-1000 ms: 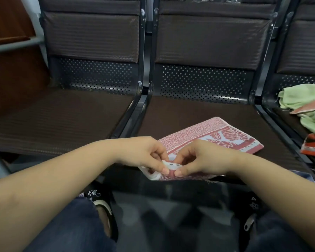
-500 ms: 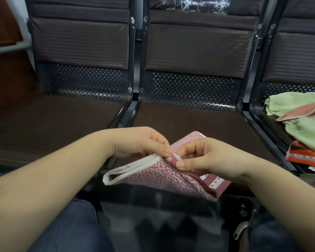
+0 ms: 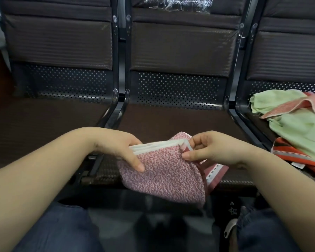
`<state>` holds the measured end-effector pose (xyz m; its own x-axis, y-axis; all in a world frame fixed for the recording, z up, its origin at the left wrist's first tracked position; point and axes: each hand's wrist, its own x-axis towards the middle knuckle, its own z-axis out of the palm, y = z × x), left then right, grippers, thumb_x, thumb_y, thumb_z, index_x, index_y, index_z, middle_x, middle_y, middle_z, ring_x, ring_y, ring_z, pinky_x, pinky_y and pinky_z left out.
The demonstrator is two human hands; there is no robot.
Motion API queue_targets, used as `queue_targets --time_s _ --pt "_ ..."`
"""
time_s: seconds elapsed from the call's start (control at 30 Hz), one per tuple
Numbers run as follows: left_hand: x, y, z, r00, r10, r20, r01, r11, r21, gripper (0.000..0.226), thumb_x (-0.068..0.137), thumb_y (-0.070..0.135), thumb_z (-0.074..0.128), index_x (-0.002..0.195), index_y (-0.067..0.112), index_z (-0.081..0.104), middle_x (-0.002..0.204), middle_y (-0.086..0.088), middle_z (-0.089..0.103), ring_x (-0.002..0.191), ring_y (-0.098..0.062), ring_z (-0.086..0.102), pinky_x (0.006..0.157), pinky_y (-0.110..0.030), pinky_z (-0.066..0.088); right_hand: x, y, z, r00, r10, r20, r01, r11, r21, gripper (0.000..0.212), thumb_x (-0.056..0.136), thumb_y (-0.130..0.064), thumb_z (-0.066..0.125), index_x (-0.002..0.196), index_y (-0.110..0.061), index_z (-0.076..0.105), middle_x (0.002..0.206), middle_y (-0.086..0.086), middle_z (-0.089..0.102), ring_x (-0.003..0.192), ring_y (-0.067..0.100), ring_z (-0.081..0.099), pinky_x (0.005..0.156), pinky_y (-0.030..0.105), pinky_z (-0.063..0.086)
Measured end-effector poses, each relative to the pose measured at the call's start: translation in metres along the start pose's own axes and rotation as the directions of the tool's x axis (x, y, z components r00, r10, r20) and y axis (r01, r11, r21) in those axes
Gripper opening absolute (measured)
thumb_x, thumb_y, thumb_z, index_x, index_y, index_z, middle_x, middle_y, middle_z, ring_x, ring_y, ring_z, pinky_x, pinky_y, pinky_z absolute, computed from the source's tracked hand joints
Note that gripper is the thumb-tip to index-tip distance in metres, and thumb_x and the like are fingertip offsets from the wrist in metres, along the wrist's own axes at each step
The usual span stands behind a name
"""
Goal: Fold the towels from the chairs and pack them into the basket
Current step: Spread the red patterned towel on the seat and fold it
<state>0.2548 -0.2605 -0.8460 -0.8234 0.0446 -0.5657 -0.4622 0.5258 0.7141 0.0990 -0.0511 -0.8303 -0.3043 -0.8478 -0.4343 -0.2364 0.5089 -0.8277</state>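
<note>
Pinching the folded pink towel point(image 3: 164, 171) by its corners, left hand point(image 3: 127, 151) and right hand point(image 3: 210, 151) risk the layers sliding apart over the seat edge point(image 3: 235, 181).

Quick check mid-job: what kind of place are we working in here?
Probably a waiting area: a row of linked metal-framed seats with perforated steel backs and padded cushions. Unfolded towels are heaped on the right-hand seat.

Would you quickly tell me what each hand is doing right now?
Left hand: gripping the folded pink towel at its left edge.
Right hand: pinching the towel's right corner.
</note>
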Motion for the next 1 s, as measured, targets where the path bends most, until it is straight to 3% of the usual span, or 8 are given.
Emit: queue_targets --time_s 0.1,0.27,0.37,0.5,0.63,0.73,0.87,1.0 --pt "-0.004 -0.014 -0.008 0.997 -0.023 -0.069 0.024 1.000 0.020 0.072 0.044 0.054 0.085 0.103 0.016 0.069 0.106 -0.003 0.071 0.102 -0.016 0.064 0.099 -0.040 0.045 0.001 0.004 -0.007 0.999 0.052 0.008 -0.051 0.997 -0.057 0.029 0.074 -0.017 0.076 0.093 0.001 0.064 0.079 0.012 0.069 0.072 0.019 0.066 0.071 0.036 0.056" --pt "-0.003 -0.024 -0.008 0.984 0.016 -0.178 -0.041 0.989 -0.140 0.066 0.034 0.070 0.083 0.085 0.029 0.075 0.093 0.010 0.072 0.090 -0.003 0.063 0.091 -0.032 0.044 0.003 0.005 -0.006 0.997 0.080 0.021 -0.077 0.987 -0.140 0.029 0.076 -0.015 0.077 0.099 -0.005 0.063 0.081 0.011 0.072 0.078 0.025 0.071 0.080 0.048 0.057" --pt "0.001 -0.019 -0.005 0.960 0.098 -0.262 -0.155 0.966 -0.206 0.062 0.043 0.063 0.084 0.088 0.022 0.074 0.098 0.003 0.073 0.095 -0.008 0.064 0.091 -0.027 0.046 0.003 0.004 -0.001 0.998 0.060 -0.011 -0.061 0.977 -0.203 0.033 0.073 -0.028 0.080 0.099 -0.013 0.064 0.089 0.005 0.073 0.081 0.019 0.071 0.069 0.035 0.058" --pt "0.011 -0.005 0.000 0.910 0.148 -0.388 -0.272 0.918 -0.287 0.026 0.068 0.035 0.071 0.091 0.022 0.071 0.095 0.003 0.072 0.096 -0.010 0.064 0.095 -0.032 0.043 0.004 0.001 0.000 0.993 0.013 -0.116 -0.047 0.953 -0.299 0.028 0.076 -0.033 0.078 0.097 -0.018 0.065 0.086 -0.003 0.072 0.078 0.011 0.069 0.066 0.026 0.055" --pt "0.024 0.008 0.004 0.883 0.128 -0.451 -0.303 0.890 -0.341 0.041 0.070 0.035 0.064 0.106 0.016 0.065 0.109 -0.004 0.069 0.105 -0.017 0.062 0.102 -0.035 0.042 -0.001 0.002 -0.013 0.987 -0.012 -0.160 -0.036 0.957 -0.289 0.015 0.081 -0.025 0.074 0.091 -0.017 0.066 0.077 -0.006 0.070 0.067 0.004 0.065 0.054 0.013 0.047" --pt "0.037 0.014 0.007 0.891 0.117 -0.438 -0.299 0.878 -0.373 0.048 0.066 0.044 0.068 0.107 0.019 0.064 0.110 0.000 0.070 0.106 -0.016 0.063 0.102 -0.034 0.043 -0.007 0.006 -0.029 0.985 -0.008 -0.171 -0.027 0.978 -0.205 0.013 0.084 -0.021 0.071 0.093 -0.012 0.066 0.077 -0.002 0.071 0.067 0.008 0.067 0.058 0.021 0.051" --pt "0.054 0.009 0.006 0.974 0.044 -0.221 -0.120 0.931 -0.343 0.083 0.044 0.063 0.083 0.113 0.022 0.061 0.115 0.005 0.069 0.110 -0.012 0.063 0.099 -0.029 0.045 -0.010 0.016 -0.050 0.970 -0.002 -0.243 -0.037 0.987 -0.159 0.011 0.086 -0.017 0.068 0.094 -0.010 0.066 0.072 -0.003 0.068 0.058 0.003 0.062 0.052 0.017 0.047" --pt "0.072 0.010 0.004 0.977 -0.034 -0.210 -0.013 0.976 -0.217 0.045 0.085 0.031 0.066 0.124 0.012 0.057 0.118 0.003 0.065 0.111 -0.013 0.061 0.105 -0.032 0.041 -0.006 0.031 -0.065 0.955 0.039 -0.292 -0.087 0.985 -0.151 0.004 0.088 -0.013 0.066 0.091 -0.013 0.064 0.070 -0.003 0.066 0.051 0.000 0.060 0.046 0.015 0.045"
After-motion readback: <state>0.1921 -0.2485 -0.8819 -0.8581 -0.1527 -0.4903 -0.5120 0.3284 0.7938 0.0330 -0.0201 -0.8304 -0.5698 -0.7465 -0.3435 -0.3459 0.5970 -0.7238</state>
